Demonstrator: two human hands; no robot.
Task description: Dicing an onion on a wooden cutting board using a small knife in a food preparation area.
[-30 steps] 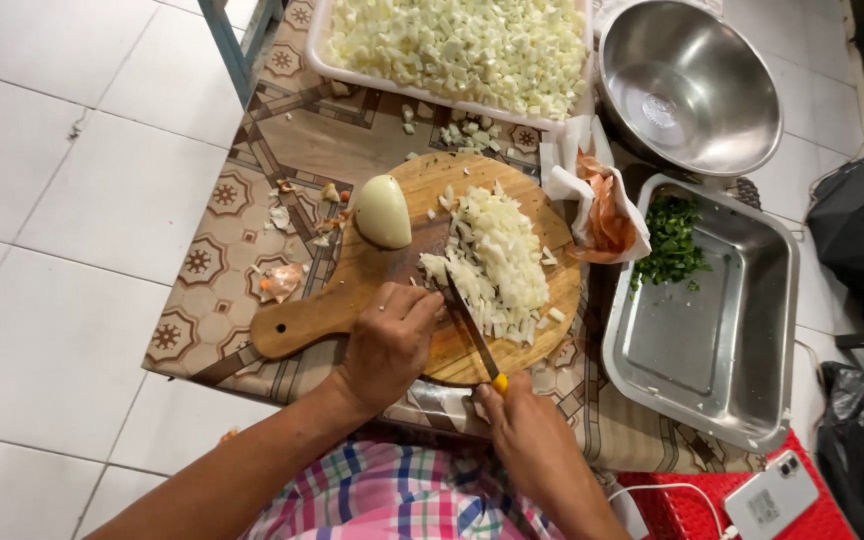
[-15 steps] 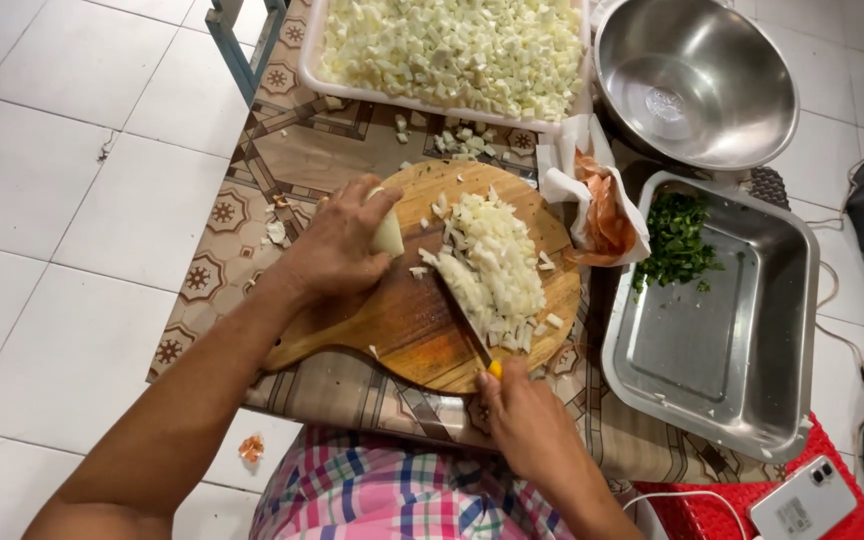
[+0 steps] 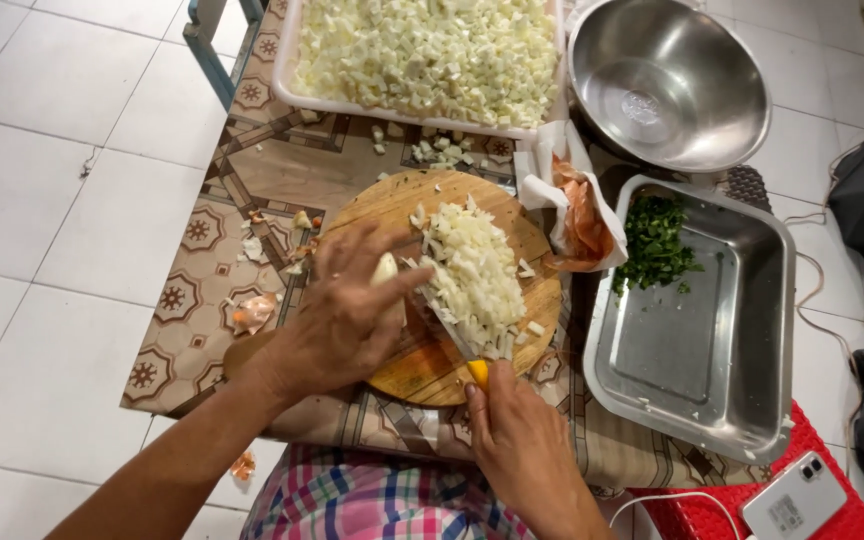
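A round wooden cutting board (image 3: 402, 205) lies on the patterned table, with a heap of chopped onion (image 3: 472, 270) across its middle. My left hand (image 3: 342, 310) grips a peeled onion half (image 3: 385, 270) at the board's near left, just beside the heap. My right hand (image 3: 517, 440) holds a knife with a yellow handle (image 3: 476, 372) at the board's near edge. Its blade runs up under the near end of the heap.
A white tray (image 3: 287, 60) full of diced onion stands at the back. To the right are a steel bowl (image 3: 667, 80) and a steel pan (image 3: 712, 340) holding chopped greens (image 3: 657, 240). A bag of peels (image 3: 577, 215) sits between. A phone (image 3: 797, 495) lies bottom right.
My left hand reached to the onion half at the board's far left, took it and brought it back beside the chopped heap. The knife hand stayed at the near edge.
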